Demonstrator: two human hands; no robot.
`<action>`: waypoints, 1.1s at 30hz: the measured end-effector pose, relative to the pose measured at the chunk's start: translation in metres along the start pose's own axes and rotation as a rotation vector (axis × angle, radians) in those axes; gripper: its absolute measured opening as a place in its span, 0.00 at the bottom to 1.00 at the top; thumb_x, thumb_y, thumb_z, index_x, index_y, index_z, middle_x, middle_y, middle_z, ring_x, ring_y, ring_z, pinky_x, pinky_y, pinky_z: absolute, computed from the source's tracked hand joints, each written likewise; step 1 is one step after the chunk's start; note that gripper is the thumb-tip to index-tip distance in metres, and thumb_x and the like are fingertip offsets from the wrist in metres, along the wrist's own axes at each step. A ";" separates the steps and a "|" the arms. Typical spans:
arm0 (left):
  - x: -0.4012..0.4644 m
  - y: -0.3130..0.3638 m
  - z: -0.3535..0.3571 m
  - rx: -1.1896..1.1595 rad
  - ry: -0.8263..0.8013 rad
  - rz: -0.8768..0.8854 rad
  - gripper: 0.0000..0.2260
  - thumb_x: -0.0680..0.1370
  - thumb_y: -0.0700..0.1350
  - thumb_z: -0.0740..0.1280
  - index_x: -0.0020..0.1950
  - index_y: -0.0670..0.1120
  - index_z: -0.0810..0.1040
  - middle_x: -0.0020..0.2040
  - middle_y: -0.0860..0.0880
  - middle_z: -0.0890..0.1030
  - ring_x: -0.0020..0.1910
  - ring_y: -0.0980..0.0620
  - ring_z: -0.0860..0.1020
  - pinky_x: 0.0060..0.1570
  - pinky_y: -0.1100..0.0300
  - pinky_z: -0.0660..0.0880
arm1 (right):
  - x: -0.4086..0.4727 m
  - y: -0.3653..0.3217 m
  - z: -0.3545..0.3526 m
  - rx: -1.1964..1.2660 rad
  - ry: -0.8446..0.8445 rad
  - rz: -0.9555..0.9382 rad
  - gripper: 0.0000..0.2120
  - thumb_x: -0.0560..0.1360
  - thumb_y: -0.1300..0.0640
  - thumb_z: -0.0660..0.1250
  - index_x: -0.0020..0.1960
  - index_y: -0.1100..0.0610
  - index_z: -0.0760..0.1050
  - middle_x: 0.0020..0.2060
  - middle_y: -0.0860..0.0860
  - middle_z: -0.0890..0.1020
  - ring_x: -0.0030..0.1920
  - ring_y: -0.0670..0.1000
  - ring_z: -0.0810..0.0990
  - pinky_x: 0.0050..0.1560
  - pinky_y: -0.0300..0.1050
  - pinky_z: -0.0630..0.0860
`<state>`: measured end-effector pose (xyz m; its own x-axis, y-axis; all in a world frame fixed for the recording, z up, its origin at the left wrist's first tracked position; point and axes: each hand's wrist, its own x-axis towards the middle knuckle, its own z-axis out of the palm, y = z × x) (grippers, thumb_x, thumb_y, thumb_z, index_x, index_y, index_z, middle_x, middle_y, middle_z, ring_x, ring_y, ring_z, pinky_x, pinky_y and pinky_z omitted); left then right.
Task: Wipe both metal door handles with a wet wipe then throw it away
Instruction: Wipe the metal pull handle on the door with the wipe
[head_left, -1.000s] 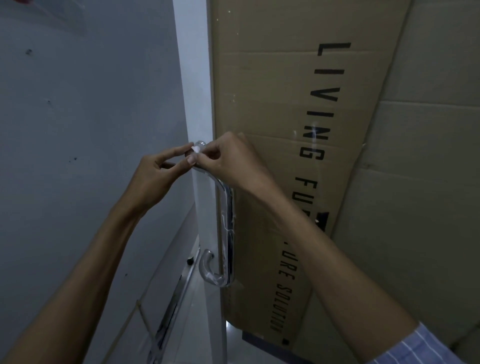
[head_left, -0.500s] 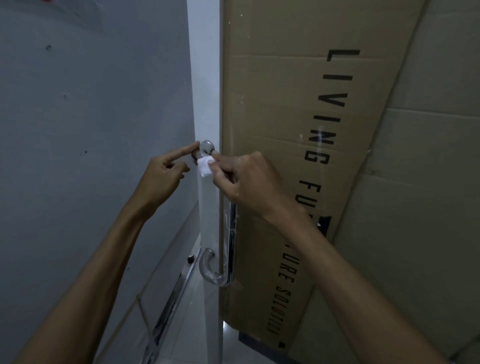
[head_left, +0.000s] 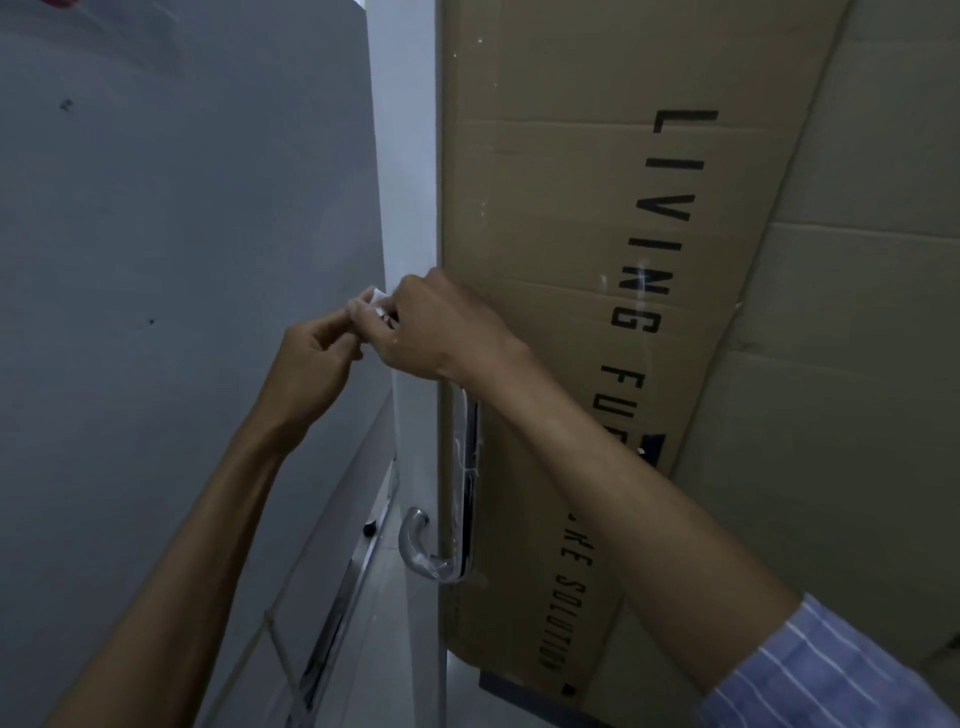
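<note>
Now both hands have closed in on the top of the metal door handle (head_left: 466, 457); half a second ago the left index finger pointed out straight beside the handle's round end and the white wet wipe (head_left: 375, 300) lay plainly under the right thumb, while here the round end is hidden and only a small pale corner of the wipe peeks out above the fingertips. The right hand (head_left: 439, 330) reaches in from the lower right, wrist bent, knuckles up, its fingers curled down over the handle's upper end and clasping the wipe against it. The left hand (head_left: 311, 369) comes up from the lower left, its fingers bent inward, fingertips meeting the right hand's and pinching the wipe's near edge. Below the right fingers the chrome bar runs down the edge of the white door (head_left: 410, 182) to its curved lower end. Just behind the right knuckles stands a tall cardboard box (head_left: 571, 208) printed "LIVING". A striped sleeve (head_left: 831, 670) covers the right forearm.
</note>
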<state>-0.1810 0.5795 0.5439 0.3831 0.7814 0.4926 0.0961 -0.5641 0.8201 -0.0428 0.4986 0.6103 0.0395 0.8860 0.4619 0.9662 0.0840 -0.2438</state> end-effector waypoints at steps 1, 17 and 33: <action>0.002 0.001 0.000 -0.030 0.006 0.004 0.18 0.86 0.39 0.60 0.72 0.55 0.76 0.68 0.54 0.82 0.64 0.57 0.81 0.57 0.67 0.78 | 0.002 -0.004 -0.003 0.010 -0.020 0.017 0.24 0.84 0.39 0.57 0.44 0.55 0.82 0.28 0.47 0.73 0.26 0.45 0.70 0.26 0.40 0.61; 0.005 -0.006 -0.002 -0.142 0.003 -0.019 0.13 0.87 0.42 0.61 0.68 0.49 0.80 0.58 0.53 0.84 0.54 0.57 0.84 0.51 0.61 0.80 | -0.006 -0.002 0.007 -0.044 0.044 0.008 0.20 0.83 0.46 0.58 0.44 0.55 0.83 0.32 0.50 0.79 0.30 0.49 0.76 0.28 0.47 0.70; 0.004 0.004 0.007 0.034 0.055 0.087 0.11 0.83 0.52 0.65 0.60 0.52 0.84 0.53 0.56 0.86 0.48 0.49 0.85 0.53 0.46 0.83 | -0.052 0.020 -0.002 -0.048 0.184 -0.009 0.18 0.83 0.47 0.58 0.55 0.54 0.84 0.27 0.49 0.76 0.25 0.49 0.71 0.27 0.51 0.71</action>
<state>-0.1730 0.5783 0.5477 0.3403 0.7420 0.5776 0.0965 -0.6386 0.7635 -0.0251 0.4535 0.5838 0.0723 0.7865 0.6134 0.9777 0.0658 -0.1997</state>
